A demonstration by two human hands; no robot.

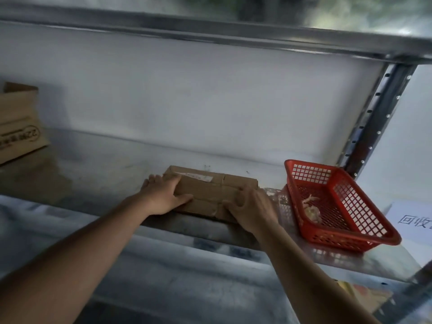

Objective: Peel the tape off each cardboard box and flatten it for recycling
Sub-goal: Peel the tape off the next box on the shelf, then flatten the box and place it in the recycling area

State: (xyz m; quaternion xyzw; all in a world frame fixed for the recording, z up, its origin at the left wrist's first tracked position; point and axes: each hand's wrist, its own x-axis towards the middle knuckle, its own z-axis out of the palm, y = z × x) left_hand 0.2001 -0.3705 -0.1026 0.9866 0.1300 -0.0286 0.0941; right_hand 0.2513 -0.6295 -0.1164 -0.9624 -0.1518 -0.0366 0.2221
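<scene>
Both forearms reach up from the near edge to a flattened cardboard box [210,192] lying at the front of the metal shelf [98,174]. Left hand [163,195] lies on its left end, fingers over the far corner, thumb spread along the top. Right hand [251,206] curls its fingers round the box's near right corner. Just right of that grip sits a red basket [364,237] holding crumpled tape [311,206]. Far left stands another carton [18,122].

Your frame was dim and greyish, soft all over; motion blur smeared the upper shelf rail [210,31], edges bowed from the wide lens, glare streaked the shelf [327,256].
</scene>
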